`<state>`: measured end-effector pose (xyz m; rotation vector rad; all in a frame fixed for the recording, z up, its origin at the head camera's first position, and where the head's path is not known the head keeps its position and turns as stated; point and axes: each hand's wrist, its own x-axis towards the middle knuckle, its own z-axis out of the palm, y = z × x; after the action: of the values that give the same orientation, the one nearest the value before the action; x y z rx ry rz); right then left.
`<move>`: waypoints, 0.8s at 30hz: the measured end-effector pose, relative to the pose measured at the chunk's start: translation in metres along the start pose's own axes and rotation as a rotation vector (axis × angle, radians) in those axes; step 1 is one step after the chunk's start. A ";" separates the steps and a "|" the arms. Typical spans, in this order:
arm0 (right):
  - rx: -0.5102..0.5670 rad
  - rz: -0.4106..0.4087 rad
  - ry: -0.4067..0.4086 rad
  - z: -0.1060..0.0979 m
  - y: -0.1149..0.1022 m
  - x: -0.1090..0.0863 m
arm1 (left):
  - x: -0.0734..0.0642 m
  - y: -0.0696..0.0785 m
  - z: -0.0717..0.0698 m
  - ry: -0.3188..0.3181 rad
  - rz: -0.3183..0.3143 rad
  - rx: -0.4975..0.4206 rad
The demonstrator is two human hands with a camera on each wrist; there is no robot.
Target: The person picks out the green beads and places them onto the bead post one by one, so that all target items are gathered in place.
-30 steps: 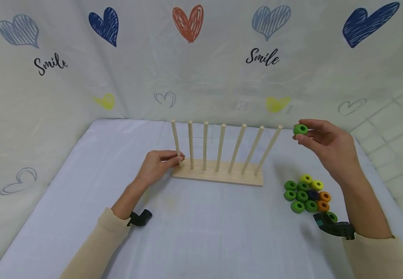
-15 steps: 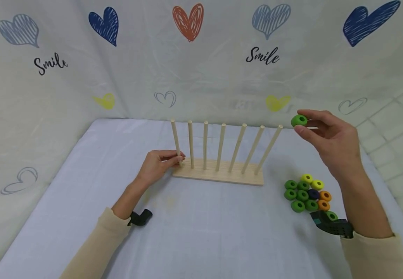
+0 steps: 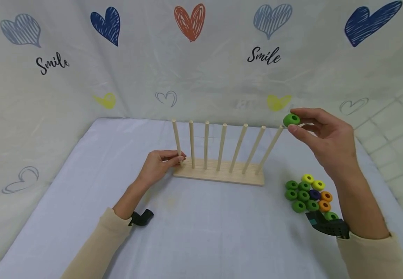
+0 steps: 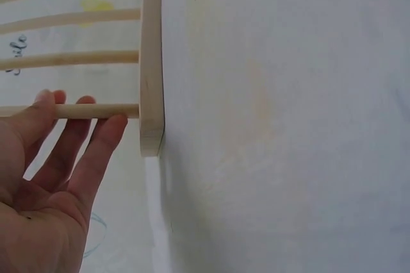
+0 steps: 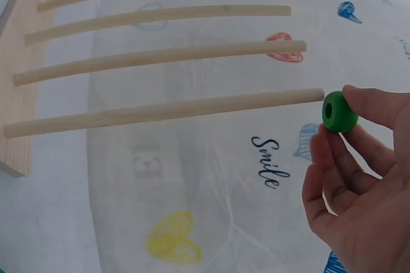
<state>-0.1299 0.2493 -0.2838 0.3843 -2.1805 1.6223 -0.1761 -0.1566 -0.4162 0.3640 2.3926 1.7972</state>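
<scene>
Green bead (image 3: pixel 289 119) sat pinched in right hand (image 3: pixel 330 143), just beside tip of rightmost peg (image 3: pixel 269 149). Left hand (image 3: pixel 157 166) pinched leftmost peg (image 3: pixel 176 135) low, near wooden base (image 3: pixel 211 174); loose beads (image 3: pixel 303 195) lay to right.

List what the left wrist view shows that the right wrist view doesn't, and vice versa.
Only left wrist: the left hand, its fingers and thumb on an end peg, and a faint yellowish stain on the cloth.

Only right wrist: the right hand pinching a green bead at the tip of the opposite end peg (contact unclear), and a red heart on the backdrop.

Both: the wooden board, some other pegs, the white cloth and the printed backdrop.
</scene>
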 end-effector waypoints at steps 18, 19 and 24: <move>-0.162 -0.024 -0.032 0.024 -0.009 0.002 | -0.001 -0.001 0.000 -0.002 0.016 0.029; -0.167 -0.028 -0.038 0.025 -0.010 0.002 | -0.001 -0.001 0.000 -0.001 0.018 0.029; -0.174 -0.055 -0.063 0.032 -0.011 0.003 | 0.000 0.000 0.000 0.002 0.026 0.026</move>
<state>-0.1325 0.2158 -0.2810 0.4453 -2.3152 1.3958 -0.1762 -0.1560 -0.4159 0.3980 2.4256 1.7798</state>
